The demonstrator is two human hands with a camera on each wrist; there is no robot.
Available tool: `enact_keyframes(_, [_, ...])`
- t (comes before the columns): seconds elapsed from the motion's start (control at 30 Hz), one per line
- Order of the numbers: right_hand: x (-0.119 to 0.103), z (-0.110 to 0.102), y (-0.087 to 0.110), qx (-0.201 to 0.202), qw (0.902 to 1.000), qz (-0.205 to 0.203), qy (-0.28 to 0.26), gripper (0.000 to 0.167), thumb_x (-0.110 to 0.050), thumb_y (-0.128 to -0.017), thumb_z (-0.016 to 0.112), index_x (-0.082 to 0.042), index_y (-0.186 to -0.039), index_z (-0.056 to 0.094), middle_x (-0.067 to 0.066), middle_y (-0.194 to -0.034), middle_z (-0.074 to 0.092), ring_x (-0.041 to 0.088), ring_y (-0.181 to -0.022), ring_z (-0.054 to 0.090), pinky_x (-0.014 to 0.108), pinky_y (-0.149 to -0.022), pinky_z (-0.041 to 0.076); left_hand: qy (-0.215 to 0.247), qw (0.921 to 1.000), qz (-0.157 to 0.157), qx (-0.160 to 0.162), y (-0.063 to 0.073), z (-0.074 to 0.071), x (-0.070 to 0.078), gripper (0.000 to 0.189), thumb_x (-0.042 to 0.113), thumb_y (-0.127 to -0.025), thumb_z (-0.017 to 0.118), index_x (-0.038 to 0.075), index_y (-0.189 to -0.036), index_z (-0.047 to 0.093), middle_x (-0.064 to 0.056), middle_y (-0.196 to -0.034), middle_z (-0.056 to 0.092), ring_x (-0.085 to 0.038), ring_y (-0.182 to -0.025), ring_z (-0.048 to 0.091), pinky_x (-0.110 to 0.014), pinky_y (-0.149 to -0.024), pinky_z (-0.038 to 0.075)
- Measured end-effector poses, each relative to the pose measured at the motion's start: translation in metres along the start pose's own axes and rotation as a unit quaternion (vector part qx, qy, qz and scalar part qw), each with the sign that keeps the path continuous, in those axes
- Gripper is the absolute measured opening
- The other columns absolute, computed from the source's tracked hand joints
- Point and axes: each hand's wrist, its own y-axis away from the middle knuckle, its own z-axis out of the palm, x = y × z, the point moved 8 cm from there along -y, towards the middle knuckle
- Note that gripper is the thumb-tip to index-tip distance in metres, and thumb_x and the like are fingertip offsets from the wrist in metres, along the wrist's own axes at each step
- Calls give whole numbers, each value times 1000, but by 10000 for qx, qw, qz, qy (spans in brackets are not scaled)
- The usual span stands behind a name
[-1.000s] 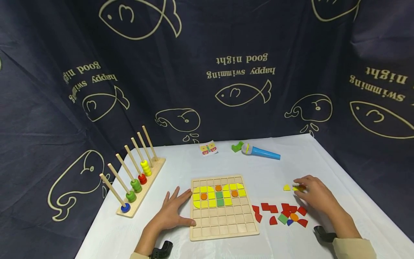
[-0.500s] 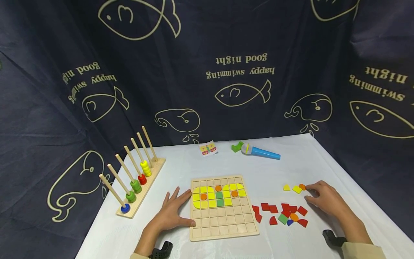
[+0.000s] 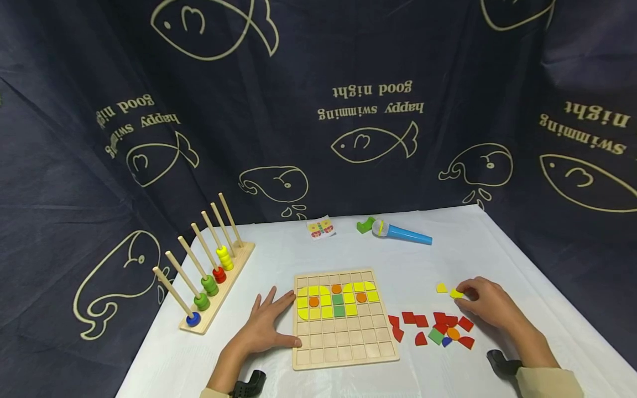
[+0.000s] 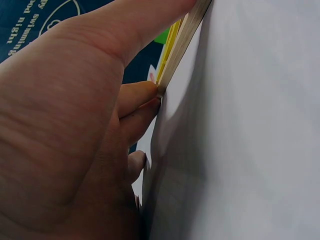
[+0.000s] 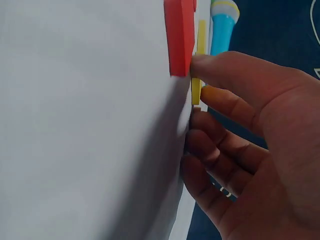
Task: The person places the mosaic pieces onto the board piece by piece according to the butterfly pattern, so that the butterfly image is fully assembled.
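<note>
My left hand [image 3: 264, 329] lies with spread fingers along the left edge of a wooden grid board [image 3: 343, 351], its thumb on the rim. Yellow tiles [image 3: 327, 313], green squares [image 3: 339, 311] and orange discs [image 3: 336, 289] fill cells in the board's upper half. Right of the board, my right hand [image 3: 490, 303] pinches a yellow tile [image 3: 455, 294] between thumb and forefinger, low over the table. The right wrist view shows this yellow tile [image 5: 196, 91] on edge, the other fingers curled beneath. Another yellow tile [image 3: 442, 288] lies just left of it.
Red tiles [image 3: 421, 321], a green square [image 3: 436, 335], an orange disc [image 3: 453, 334] and a blue piece [image 3: 447, 342] lie in front of the right hand. A bead rack [image 3: 214, 298] stands left. Behind are a butterfly card [image 3: 320, 228], a green block [image 3: 365, 225] and a blue microphone [image 3: 408, 235].
My right hand first drew back right, uncovering an orange disc beside the yellow tile, then came left again to the yellow tile. That disc is now hidden. The left hand stays put.
</note>
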Motion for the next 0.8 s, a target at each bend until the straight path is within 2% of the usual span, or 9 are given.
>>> enact_keyframes(0.17, [-2, 2, -2, -26, 10000, 20, -9, 37, -23, -73, 83, -1, -100, 70, 4, -88, 61, 22, -79, 53, 42, -74, 53, 13, 10000, -14, 0, 0, 0, 0, 111, 74, -56, 75, 20, -148, 42, 7, -151, 36, -32, -144, 9, -59, -110, -4])
enact_keyframes(0.37, [-2, 6, -3, -328, 9990, 265, -179, 37, -24, -73, 83, -1, -99, 69, 3, -81, 58, 21, -76, 51, 34, -67, 50, -43, 10000, 4, -22, -1, 1, 1, 111, 74, -57, 75, 19, -147, 42, 6, -151, 37, -33, -144, 9, -60, -110, -3])
enact_keyframes(0.6, [-22, 7, -5, -307, 9990, -4, -323, 40, -26, -73, 83, -1, -100, 68, 2, -81, 58, 20, -75, 51, 31, -64, 50, 62, 9999, 116, 57, 1, -4, 5, 109, 69, -59, 78, 15, -147, 42, 1, -151, 38, -36, -143, 10, -61, -109, -3])
enact_keyframes(0.8, [-43, 12, -8, -292, 9989, -167, -342, 41, -26, -72, 84, -2, -102, 69, 1, -82, 58, 20, -76, 51, 29, -64, 50, -33, 10000, 10, -54, 1, -1, 1, 110, 73, -58, 75, 19, -148, 40, 6, -152, 35, -32, -145, 7, -58, -111, -5])
